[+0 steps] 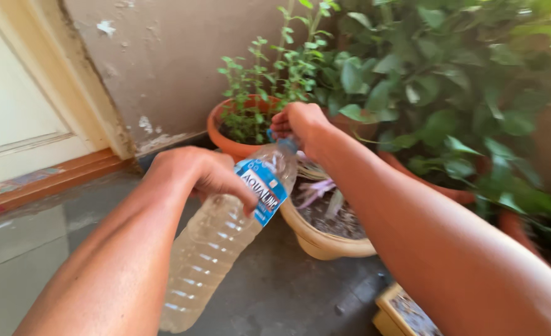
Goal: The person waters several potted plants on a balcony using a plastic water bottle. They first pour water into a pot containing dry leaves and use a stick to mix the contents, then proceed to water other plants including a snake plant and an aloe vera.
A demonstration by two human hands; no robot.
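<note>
The left hand [194,174] wraps a clear plastic bottle [219,242] of cloudy water, neck tilted toward one o'clock; the right hand [300,124] pinches its blue cap [286,144] — above a beige pot [325,239] of soil, orange pot [229,140] at eleven.

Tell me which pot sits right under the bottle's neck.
The beige pot, holding soil and pale wilted leaves. The orange pot with the small green plant stands farther back by the wall; the terracotta pot is off to the right.
</note>
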